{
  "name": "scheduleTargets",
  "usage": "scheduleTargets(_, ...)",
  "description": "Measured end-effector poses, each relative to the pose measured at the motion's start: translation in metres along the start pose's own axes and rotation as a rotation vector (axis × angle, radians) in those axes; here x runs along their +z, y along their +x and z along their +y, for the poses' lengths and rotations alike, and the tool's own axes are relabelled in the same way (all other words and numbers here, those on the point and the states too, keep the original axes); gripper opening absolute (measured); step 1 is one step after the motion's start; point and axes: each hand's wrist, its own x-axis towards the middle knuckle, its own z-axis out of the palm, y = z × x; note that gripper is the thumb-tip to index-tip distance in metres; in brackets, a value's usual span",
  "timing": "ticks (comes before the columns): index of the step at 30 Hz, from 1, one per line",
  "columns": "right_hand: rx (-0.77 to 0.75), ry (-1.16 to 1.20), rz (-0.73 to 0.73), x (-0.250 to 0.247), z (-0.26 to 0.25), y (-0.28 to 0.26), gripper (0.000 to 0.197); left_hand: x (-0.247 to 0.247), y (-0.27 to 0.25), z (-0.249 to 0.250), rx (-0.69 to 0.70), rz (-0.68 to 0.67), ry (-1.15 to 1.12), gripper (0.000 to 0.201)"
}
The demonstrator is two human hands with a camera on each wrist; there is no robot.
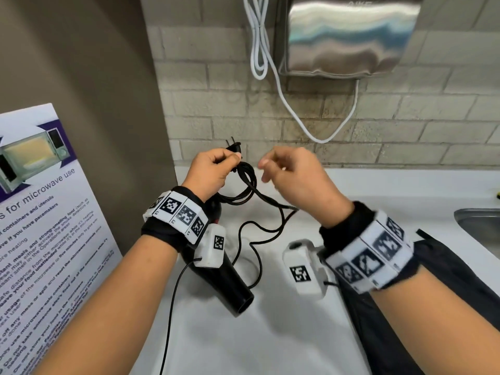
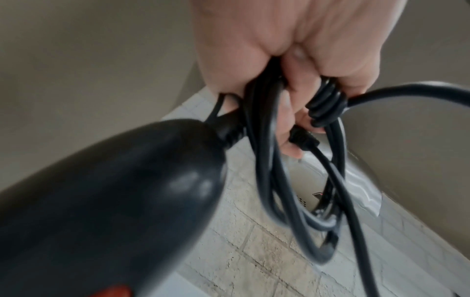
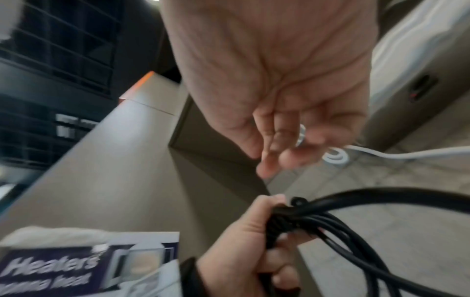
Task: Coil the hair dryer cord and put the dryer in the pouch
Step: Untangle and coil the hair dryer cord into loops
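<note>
My left hand (image 1: pixel 213 169) grips a bundle of coiled black cord (image 1: pixel 244 185), and the plug (image 1: pixel 233 147) sticks up above its thumb. The left wrist view shows its fingers (image 2: pixel 292 96) curled round several loops of cord (image 2: pixel 269 160). The black hair dryer (image 1: pixel 232 282) sits below my left wrist, nozzle pointing down and right; its body (image 2: pixel 114 201) fills that view. A loose stretch of cord (image 1: pixel 259 239) snakes over the white counter (image 1: pixel 243 342). My right hand (image 1: pixel 273 166) hovers just right of the coil, fingers (image 3: pixel 274 152) loosely bent, holding nothing. The black pouch (image 1: pixel 443 266) lies under my right forearm.
A steel hand dryer (image 1: pixel 349 36) hangs on the tiled wall with a white cable (image 1: pixel 259 50) looping beneath it. A sink (image 1: pixel 479 226) is at the right edge. A microwave poster (image 1: pixel 40 212) leans at the left. A thin wrist-camera cable (image 1: pixel 173 307) trails down.
</note>
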Motion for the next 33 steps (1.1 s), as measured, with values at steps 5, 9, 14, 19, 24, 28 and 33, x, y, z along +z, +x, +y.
scheduleTargets(5,0.086,0.000,-0.228,0.016,0.016,0.032,0.033,0.006,-0.008,0.005,0.067,-0.132,-0.019,0.021)
scheduleTargets(9,0.237,0.356,-0.291,0.023,0.018,0.039,0.021,0.003,-0.009,0.004,0.105,-0.190,-0.012,0.027)
scheduleTargets(14,0.190,0.339,-0.274,0.023,0.021,0.041,0.025,0.001,-0.007,-0.005,0.173,-0.140,0.053,0.024)
scheduleTargets(19,0.184,0.325,-0.170,0.022,0.027,0.044,0.032,0.009,-0.008,-0.009,0.193,-0.056,0.092,0.011)
scheduleTargets(24,0.177,0.293,-0.116,0.010,0.035,0.048,0.026,0.008,-0.009,-0.006,0.177,-0.042,0.003,0.008)
scheduleTargets(28,0.221,0.640,-0.021,-0.007,0.041,0.050,0.008,0.002,-0.006,-0.009,0.137,-0.049,0.056,0.019)
scheduleTargets(33,0.217,0.801,0.090,-0.016,0.054,0.053,0.017,0.000,-0.001,-0.011,0.105,-0.123,0.038,0.028)
